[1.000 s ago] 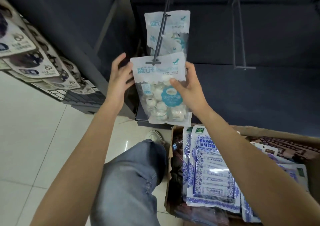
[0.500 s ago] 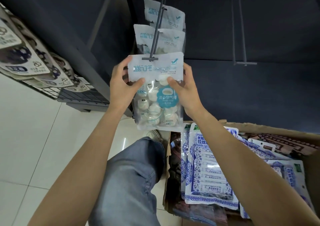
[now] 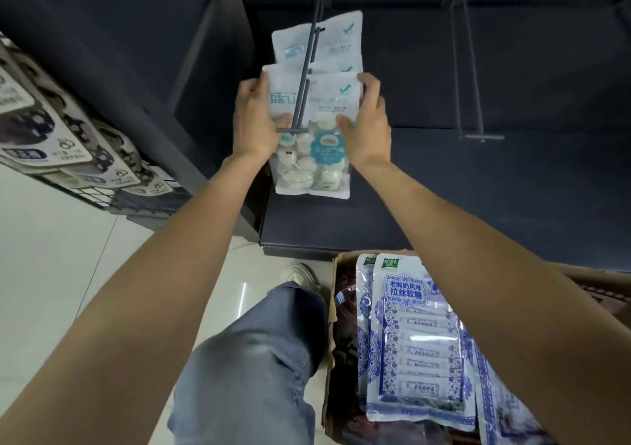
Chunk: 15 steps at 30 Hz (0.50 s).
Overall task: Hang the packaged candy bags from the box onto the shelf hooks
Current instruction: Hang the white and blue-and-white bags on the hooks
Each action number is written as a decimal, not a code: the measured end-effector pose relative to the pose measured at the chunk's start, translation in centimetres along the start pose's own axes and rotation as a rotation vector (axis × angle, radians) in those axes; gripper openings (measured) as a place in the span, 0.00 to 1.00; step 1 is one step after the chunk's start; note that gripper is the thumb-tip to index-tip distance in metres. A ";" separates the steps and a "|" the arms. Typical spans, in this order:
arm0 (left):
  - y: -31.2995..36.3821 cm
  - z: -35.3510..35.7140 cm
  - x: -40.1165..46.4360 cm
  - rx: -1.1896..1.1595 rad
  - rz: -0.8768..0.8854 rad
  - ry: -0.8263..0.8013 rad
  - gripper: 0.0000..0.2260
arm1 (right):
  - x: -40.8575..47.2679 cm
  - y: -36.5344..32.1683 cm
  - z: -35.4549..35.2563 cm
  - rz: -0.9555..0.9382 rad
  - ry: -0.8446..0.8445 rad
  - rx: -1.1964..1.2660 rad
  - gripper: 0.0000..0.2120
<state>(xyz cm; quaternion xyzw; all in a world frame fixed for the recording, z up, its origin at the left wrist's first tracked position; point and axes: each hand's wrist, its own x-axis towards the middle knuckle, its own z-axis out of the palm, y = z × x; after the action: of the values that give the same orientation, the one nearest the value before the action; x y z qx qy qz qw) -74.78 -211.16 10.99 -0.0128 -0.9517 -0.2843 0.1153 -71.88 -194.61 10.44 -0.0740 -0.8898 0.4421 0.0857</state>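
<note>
The hole in the header of the front candy bag [image 3: 312, 144] is hidden behind the shelf hook [image 3: 305, 79], so whether the bag is threaded on cannot be made out; the rod runs down across the header and its crossbar tip lies over the window of round white sweets. The print on the bag is blurred, only a teal label and a tick mark readable. Behind it, further up the same rod, hang more white bags [image 3: 336, 40], partly covered by the front one and the rod.

The front bag stands upright, long axis vertical, header up and face toward the person. The left hand [image 3: 254, 122] grips its left edge, thumb on the front and fingers curled behind; the right hand [image 3: 367, 127] pinches the right edge the same way. The hands are apart, the bag between them.

To the right a second hook [image 3: 473, 69] juts out bare from the dark shelf panel [image 3: 546, 178]. Below, a cardboard box [image 3: 333, 308] (its far side cut off by the right forearm) holds blue-and-white patterned bags [image 3: 415, 349] standing on end, with darker packets beneath that are hard to read. A jeans-clad knee [image 3: 259, 359] and a pale shoe [image 3: 302, 274] sit just left of the box on the tiled floor [image 3: 51, 274]. On the far left, a wire rack of dark-printed packets [image 3: 41, 130] runs out of view.
</note>
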 end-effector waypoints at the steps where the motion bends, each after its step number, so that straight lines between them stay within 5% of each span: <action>1: 0.2 0.2 0.8 0.051 -0.009 -0.007 0.25 | 0.7 -0.1 0.3 0.017 -0.004 -0.081 0.28; 8: 1.9 0.7 -0.6 -0.207 -0.189 -0.027 0.34 | -0.9 0.3 -0.5 0.025 -0.189 -0.141 0.40; 13: 2.9 1.6 -10.2 -0.382 -0.390 0.132 0.26 | -10.1 5.8 -4.2 -0.176 -0.274 -0.201 0.22; 15: 3.8 2.7 -14.4 -0.476 -0.391 0.021 0.16 | -14.4 8.9 -6.3 -0.128 -0.341 -0.203 0.16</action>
<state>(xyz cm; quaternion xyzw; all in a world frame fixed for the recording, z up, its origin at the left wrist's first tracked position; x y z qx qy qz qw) -61.01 -205.92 7.61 0.1472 -0.8414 -0.5163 0.0621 -56.01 -187.40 5.79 0.0502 -0.9342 0.3501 -0.0463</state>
